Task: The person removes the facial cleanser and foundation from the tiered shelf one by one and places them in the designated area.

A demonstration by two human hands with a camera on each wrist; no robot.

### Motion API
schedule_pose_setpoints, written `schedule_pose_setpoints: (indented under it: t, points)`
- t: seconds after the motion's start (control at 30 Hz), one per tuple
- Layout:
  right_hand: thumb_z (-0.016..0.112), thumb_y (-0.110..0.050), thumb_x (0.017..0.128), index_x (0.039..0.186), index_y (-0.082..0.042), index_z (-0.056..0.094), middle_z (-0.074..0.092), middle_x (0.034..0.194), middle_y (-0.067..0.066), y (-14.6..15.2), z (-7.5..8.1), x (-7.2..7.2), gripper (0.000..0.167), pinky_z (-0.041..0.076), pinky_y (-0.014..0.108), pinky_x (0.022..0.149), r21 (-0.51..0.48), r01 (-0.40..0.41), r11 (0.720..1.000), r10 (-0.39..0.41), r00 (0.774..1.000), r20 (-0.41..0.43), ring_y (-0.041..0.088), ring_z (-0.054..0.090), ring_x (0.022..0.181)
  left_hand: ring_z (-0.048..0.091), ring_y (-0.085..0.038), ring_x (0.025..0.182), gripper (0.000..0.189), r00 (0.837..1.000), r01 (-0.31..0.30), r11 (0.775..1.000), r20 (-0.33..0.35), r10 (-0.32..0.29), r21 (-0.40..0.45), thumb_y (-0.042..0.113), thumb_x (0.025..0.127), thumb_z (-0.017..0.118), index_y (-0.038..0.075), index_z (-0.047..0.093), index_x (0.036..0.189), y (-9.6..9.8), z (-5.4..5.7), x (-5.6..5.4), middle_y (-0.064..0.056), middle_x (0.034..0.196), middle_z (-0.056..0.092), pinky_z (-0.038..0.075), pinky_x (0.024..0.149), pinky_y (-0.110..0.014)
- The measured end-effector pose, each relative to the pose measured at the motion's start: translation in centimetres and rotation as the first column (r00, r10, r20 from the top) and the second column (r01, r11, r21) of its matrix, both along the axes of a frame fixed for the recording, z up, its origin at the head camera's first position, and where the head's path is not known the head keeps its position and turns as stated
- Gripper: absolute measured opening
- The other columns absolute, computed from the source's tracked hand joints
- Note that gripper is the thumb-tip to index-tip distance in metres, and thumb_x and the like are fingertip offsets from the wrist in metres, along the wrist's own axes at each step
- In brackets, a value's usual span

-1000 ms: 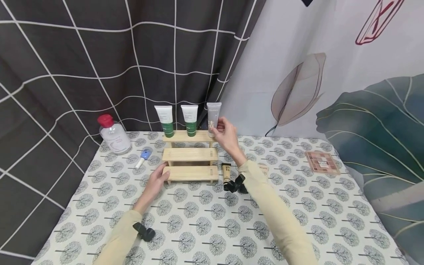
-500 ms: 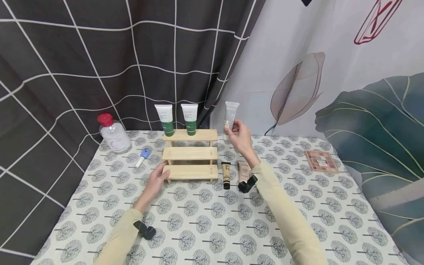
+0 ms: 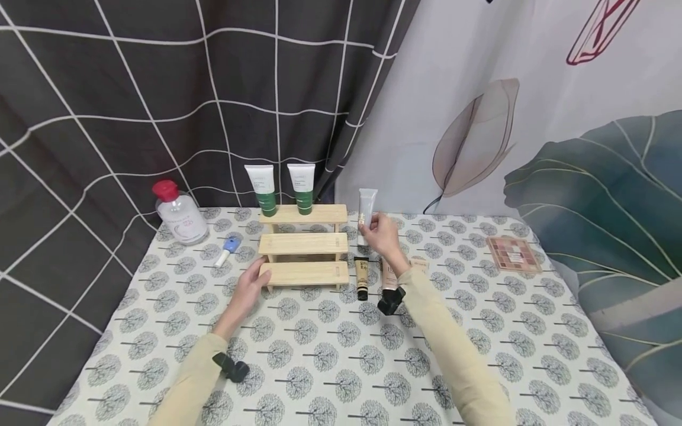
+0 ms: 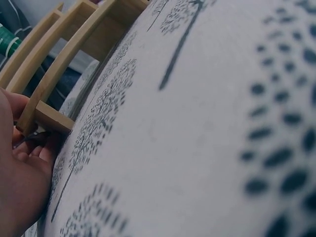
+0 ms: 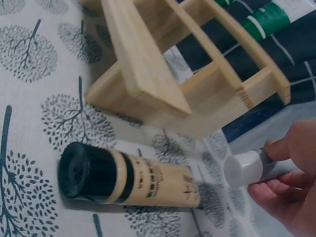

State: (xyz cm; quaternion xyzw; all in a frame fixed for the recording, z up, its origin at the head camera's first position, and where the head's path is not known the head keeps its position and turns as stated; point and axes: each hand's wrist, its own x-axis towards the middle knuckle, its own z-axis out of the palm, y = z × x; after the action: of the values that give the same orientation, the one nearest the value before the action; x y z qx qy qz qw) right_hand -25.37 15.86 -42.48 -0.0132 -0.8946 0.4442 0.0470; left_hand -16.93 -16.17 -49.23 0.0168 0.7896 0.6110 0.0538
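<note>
My right hand (image 3: 385,236) pinches a grey squeeze tube (image 3: 366,207) with a white cap, to the right of a three-step wooden display stand (image 3: 303,242). In the right wrist view the tube's white cap (image 5: 244,169) sticks out past the fingers, apart from the stand. At the stand's lower left corner my left hand (image 3: 249,287) grips the end of the bottom step; the left wrist view has the thumb on the wood (image 4: 34,106) and fingers curled beneath. Two white-and-green tubes (image 3: 261,186) (image 3: 302,186) stand on the top step.
A gold tube with black cap (image 3: 362,277) and a pink tube (image 3: 389,277) lie right of the stand. An eyeshadow palette (image 3: 514,254) lies far right. A red-capped bottle (image 3: 182,214) and a blue-and-white item (image 3: 229,251) are at left. Curtains hang behind.
My right hand has lifted the grey tube off the top step, carried it right, then lowered it beside the stand. My left hand stays on the bottom step.
</note>
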Motion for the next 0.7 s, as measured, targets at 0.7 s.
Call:
schedule_pose_setpoints:
  t: [0.7]
  points:
    - [0.076,-0.03,0.09,0.079,0.0,0.074,0.068,0.062,0.007,0.4,-2.4,-1.1,0.032,0.036,0.018,0.041,0.12,0.043,0.992,-0.066,0.978,0.197,0.009,0.048,0.047,0.018,-0.037,0.156,0.059,1.0,-0.007,1.0,-0.01,0.007,0.017,0.017,0.107,0.045,-0.005,0.025,0.157,-0.1,-0.2,0.1,-0.023,0.167,0.02,0.016,0.131,-0.045]
